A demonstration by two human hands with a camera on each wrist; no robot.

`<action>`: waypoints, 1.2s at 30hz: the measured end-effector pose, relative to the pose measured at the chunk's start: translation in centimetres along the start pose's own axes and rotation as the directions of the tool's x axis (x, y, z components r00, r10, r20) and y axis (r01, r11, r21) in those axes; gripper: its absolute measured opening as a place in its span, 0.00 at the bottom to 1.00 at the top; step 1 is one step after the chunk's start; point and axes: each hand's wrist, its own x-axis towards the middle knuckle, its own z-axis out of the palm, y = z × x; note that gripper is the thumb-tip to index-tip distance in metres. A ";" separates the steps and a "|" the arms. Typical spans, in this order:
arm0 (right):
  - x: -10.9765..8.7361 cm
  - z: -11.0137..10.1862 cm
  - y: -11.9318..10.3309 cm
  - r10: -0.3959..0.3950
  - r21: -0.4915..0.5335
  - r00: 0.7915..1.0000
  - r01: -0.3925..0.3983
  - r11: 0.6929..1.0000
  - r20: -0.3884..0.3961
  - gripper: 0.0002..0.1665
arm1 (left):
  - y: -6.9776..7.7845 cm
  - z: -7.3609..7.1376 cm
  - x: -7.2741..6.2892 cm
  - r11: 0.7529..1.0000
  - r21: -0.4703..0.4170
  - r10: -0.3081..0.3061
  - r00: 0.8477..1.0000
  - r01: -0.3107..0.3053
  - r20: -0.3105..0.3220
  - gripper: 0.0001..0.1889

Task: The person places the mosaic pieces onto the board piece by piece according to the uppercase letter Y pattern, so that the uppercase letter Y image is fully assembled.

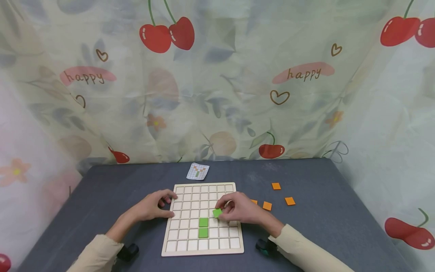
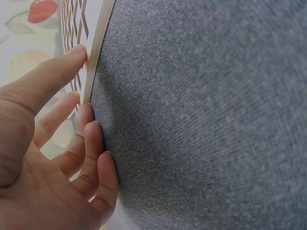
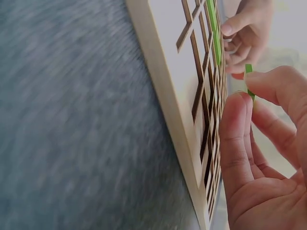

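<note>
Nearest, two pale sleeves [image 1: 98, 251] reach in over a table [image 1: 306, 234] covered in dark grey cloth, each with a dark device [image 1: 128, 252] at the wrist. Between them a pale wooden board [image 1: 202, 252], divided into square cells, lies flat with a short side towards the person, so every cell seems within reach.

In its nearer half, two green tiles [image 1: 203, 232] sit in neighbouring cells, one directly beyond the other. Just past them and to their right, the right hand [image 1: 242, 208] pinches a third green tile [image 1: 217, 213] between thumb and fingertips, raised above the board. The small grip probably suits so thin a piece and leaves part of its face uncovered.

The left hand [image 1: 151, 206] grasps nothing; its fingers are loosely bent, with the thumb and some fingertips touching the board's left edge, probably to keep it from sliding.

Right of the board lie four loose orange tiles [image 1: 267, 206], one partly hidden behind the right hand; they are perhaps kept there for easy picking up. Beyond the far edge rests a small card [image 1: 198, 171] printed with orange and green squares, apparently placed for glancing at. Behind everything hangs a curtain [image 1: 210, 94] patterned with cherries, leaves and the word "happy".
</note>
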 end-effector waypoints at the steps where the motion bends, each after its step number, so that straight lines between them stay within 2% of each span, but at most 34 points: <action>1: 0.2 0.1 0.0 0.000 0.004 1.000 0.000 1.000 0.000 0.12 | 0.0 0.0 0.0 1.000 0.002 0.002 1.000 -0.002 -0.002 0.26; 10: 1.5 1.2 -0.5 0.006 -0.015 1.000 -0.006 1.000 -0.027 0.11 | -0.1 -0.1 0.1 1.000 0.000 0.024 1.000 -0.024 0.001 0.26; 16: 2.0 1.7 -0.7 0.002 -0.043 0.999 -0.004 0.999 -0.046 0.11 | 0.0 -0.1 0.1 1.000 -0.006 0.013 1.000 -0.013 0.000 0.26; 30: 3.1 2.7 -1.1 0.045 -0.125 0.997 -0.053 0.991 -0.064 0.10 | -0.1 -0.2 0.1 1.000 0.003 0.024 1.000 -0.024 0.003 0.26; 36: 3.2 2.8 -1.3 0.078 -0.125 0.995 -0.085 0.988 -0.061 0.10 | -0.3 -0.1 0.0 0.999 0.001 0.033 0.999 -0.033 0.002 0.26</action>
